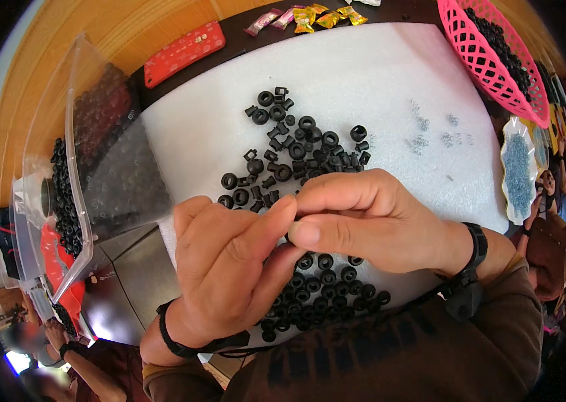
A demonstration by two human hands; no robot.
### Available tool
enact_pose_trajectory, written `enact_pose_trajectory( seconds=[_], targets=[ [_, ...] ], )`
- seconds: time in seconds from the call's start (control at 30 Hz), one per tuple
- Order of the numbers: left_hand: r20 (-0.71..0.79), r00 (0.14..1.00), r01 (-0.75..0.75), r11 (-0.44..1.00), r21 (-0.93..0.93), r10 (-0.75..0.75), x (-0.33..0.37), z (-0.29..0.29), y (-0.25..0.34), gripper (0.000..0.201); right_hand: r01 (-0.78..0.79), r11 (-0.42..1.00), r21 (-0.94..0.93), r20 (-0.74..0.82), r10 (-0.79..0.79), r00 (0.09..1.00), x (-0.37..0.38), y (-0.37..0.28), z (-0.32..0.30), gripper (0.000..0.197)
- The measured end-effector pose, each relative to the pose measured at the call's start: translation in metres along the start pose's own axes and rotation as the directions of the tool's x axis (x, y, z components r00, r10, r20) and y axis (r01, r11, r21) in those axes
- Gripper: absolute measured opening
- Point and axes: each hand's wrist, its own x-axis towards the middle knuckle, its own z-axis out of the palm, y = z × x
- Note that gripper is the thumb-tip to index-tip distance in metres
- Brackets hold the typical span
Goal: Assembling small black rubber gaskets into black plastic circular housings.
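My left hand (233, 258) and my right hand (377, 221) meet at the fingertips over a white foam sheet (196, 100). Between them they pinch a small black plastic part (289, 236), nearly all hidden by the fingers. Beyond my hands lies a loose heap of black plastic pieces (296, 151), some round with a hole, others spool-like or with a square opening. Closer to my body, under my hands, is a second group of round black pieces (326, 295). Small clusters of tiny metal springs (419, 143) rest on the sheet at the right.
A pink lattice basket (460, 50) of black pieces stands far right, above a white wavy-edged dish (507, 144) of springs. At left, a clear plastic box (75, 221) holds more black pieces. A red patterned case (184, 53) and wrapped sweets (304, 20) lie along the far edge.
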Motion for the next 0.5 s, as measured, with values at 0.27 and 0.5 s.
enact_pose_trajectory(
  seconds=[0.27, 0.5],
  targets=[
    [0.003, 0.995, 0.103, 0.994, -0.020, -0.103, -0.001, 0.003, 0.007, 0.050, 0.190, 0.972, -0.137, -0.013, -0.194, 0.981, 0.002, 0.009, -0.002, 0.022],
    [0.028, 0.998, -0.056, 0.958, 0.282, 0.050, 0.003, 0.001, 0.002, 0.029, 0.200, 0.941, -0.274, 0.011, -0.205, 0.979, 0.001, 0.007, -0.001, 0.018]
  ],
)
